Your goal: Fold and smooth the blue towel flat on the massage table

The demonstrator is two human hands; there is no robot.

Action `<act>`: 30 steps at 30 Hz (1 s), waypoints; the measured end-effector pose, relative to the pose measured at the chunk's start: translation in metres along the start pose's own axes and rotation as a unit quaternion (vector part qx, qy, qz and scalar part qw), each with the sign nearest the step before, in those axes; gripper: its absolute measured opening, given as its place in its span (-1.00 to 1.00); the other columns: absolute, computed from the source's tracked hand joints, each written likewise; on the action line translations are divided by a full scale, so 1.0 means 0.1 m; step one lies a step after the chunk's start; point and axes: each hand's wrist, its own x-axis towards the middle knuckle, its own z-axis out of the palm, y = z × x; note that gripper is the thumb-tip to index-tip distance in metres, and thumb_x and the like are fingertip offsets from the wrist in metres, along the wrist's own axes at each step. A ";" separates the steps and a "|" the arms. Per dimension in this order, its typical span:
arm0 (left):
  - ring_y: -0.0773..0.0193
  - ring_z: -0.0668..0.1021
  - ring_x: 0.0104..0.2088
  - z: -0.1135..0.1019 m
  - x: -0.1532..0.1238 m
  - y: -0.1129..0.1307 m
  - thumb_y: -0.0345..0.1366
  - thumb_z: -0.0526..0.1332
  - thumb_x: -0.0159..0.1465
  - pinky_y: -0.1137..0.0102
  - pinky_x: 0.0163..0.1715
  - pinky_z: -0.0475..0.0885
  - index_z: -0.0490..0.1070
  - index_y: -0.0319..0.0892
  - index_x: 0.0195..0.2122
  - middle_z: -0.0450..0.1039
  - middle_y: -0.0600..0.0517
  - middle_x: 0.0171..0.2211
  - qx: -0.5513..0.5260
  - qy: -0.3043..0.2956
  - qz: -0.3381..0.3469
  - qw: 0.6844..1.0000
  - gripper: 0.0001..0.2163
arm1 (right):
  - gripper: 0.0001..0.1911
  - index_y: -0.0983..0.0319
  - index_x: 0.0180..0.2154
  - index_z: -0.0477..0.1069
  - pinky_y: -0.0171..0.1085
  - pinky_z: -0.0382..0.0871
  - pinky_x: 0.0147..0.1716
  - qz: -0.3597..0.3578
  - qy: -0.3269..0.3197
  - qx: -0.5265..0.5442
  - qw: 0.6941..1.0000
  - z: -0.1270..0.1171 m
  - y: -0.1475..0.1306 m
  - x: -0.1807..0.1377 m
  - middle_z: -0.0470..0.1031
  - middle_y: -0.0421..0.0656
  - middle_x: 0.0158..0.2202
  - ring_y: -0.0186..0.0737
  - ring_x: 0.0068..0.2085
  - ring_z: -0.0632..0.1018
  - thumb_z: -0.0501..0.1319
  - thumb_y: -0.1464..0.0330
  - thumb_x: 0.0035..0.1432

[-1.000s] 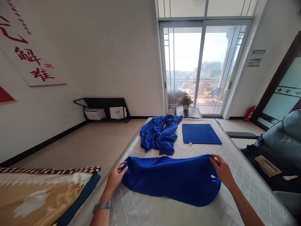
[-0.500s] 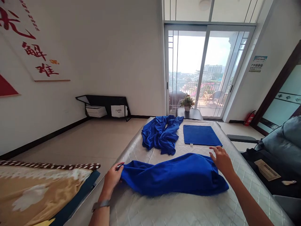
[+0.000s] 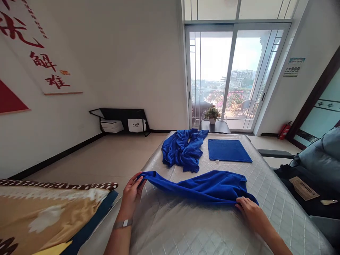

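A blue cloth [image 3: 202, 187] stretches crosswise over the near part of the pale quilted mattress [image 3: 196, 230], creased and partly bunched. Its left end is pinched in my left hand [image 3: 132, 193], which is lifted a little. My right hand [image 3: 249, 210] grips the cloth's near edge close to the right corner, fingers closed. Beyond it lies a rumpled heap of blue cloth [image 3: 183, 150]. To the right of that heap, a blue cloth folded into a flat rectangle [image 3: 228, 150] shows a small white tag on its near edge.
At the left is a bed surface with a brown patterned blanket [image 3: 53, 212]. A grey chair [image 3: 321, 152] holding dark items stands at the right. Behind the mattress are a potted plant [image 3: 212, 114] on a small table and a sliding glass door [image 3: 212, 78].
My right hand has moved down from above the cloth's right end and taken hold of its near edge. My left hand has risen slightly, and the cloth's near edge has lifted away from me.
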 end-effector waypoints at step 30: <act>0.24 0.65 -0.29 1.42 -1.83 0.52 -0.01 0.32 0.28 0.31 -0.17 0.61 0.57 -0.10 -0.12 0.55 -0.03 -0.05 0.142 -0.321 0.140 0.926 -0.70 | -0.43 0.17 -0.47 0.24 -0.39 0.12 -0.51 0.161 -0.095 0.582 0.791 -0.92 -1.43 0.09 0.18 -0.35 -0.54 -0.42 -0.49 0.18 0.39 -0.13 0.02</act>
